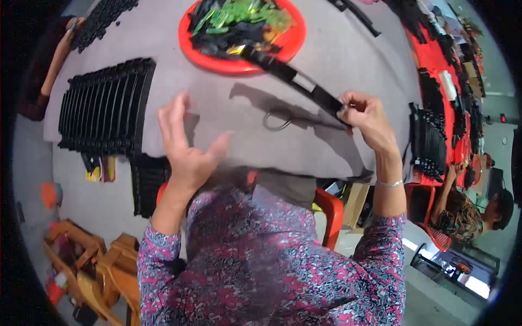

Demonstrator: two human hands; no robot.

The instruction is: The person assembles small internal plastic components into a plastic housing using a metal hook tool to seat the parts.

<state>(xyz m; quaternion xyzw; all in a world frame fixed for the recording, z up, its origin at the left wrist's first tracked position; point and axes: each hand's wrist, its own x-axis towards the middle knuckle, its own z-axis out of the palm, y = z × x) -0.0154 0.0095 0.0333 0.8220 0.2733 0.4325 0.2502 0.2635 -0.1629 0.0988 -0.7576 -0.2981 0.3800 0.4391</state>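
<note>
My right hand [365, 120] pinches one end of a long flat black strip [293, 80], which has a pale rectangular patch near its middle. The strip slants up and left above the table, its far end by the rim of a red basin [187, 54]. My left hand [185, 144], slightly smeared by motion, is held over the table's near edge with fingers apart and nothing in it. Below the strip, a metal loop [277, 121] lies on the cloth; what it belongs to is partly lost in shadow.
Inside the basin are black and green scraps [239, 22]. A row of black strips [106, 106] lies at left, near small black pieces [103, 19] and another person's arm [54, 68]. Stacked black parts [427, 141] are at right, where a person [467, 209] sits.
</note>
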